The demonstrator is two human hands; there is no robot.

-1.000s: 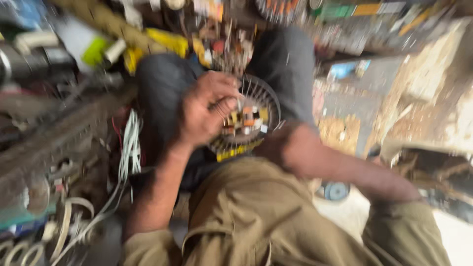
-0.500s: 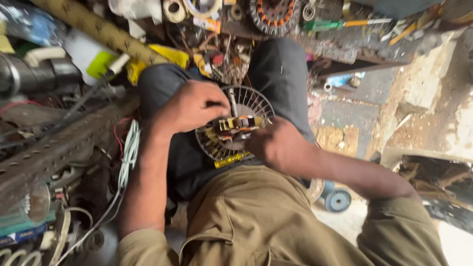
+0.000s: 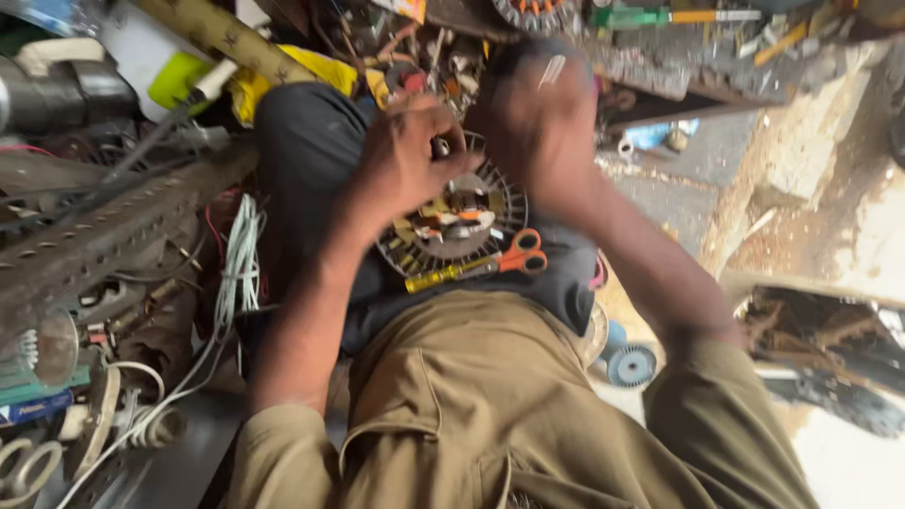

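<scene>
Head view showed the round slotted metal motor core [image 3: 452,221], wound with copper coils, lying on the dark cloth [image 3: 311,151] over the person's lap. The left hand [image 3: 405,155] sat curled on its upper left rim, fingers pinching something small there; what it was could not be told. The right hand [image 3: 537,113], which half a second before had pressed against the core's right edge, had lifted clear and hung blurred above it, so whether it was spread or closed could not be told. With it gone, the orange-handled scissors [image 3: 518,256] and a yellow-handled screwdriver [image 3: 443,275] lay uncovered just below the core. The core had stayed in place.
</scene>
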